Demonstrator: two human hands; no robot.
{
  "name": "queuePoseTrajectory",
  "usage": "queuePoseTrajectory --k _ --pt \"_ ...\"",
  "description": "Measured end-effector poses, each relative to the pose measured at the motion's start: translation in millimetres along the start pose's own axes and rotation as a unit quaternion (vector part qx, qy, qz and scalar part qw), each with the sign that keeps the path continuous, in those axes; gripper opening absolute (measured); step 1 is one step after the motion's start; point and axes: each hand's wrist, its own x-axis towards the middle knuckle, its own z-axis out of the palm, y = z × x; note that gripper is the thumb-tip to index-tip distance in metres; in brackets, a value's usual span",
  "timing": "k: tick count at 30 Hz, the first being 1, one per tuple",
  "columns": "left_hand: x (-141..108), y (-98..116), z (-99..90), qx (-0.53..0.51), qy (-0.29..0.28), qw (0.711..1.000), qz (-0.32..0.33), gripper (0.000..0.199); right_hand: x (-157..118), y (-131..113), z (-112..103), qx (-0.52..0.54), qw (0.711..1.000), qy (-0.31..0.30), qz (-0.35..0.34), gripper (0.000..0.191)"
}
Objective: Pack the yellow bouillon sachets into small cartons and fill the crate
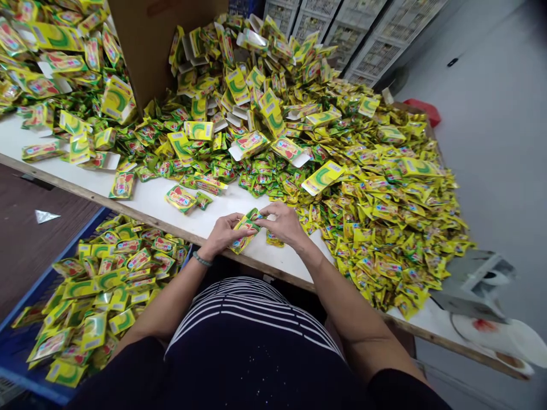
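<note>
- The white table carries a broad heap of yellow packets, spread beyond the right hand.
- The right hand comes in from the right, its grip pinched nearly closed on a small green packet.
- The left hand is nearer the carton's body; its grip is closed on it, thumb across the top.
- The yellow-green carton lies between the hands near the table's front edge, its long axis slanting from lower left to upper right.
- The green packet sits at the carton's upper-right end. Fingers cover that junction; I cannot tell whether the packet is partly inside.
</note>
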Motion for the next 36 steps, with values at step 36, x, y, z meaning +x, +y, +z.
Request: queuePoseTrajectory --k 36 --pt "-2.6 -5.0 -5.7 -0.021 0.082 0.994 0.076 0.055 -22.2 -1.6 36.1 0.142 0.989 -0.024 0.044 0.040"
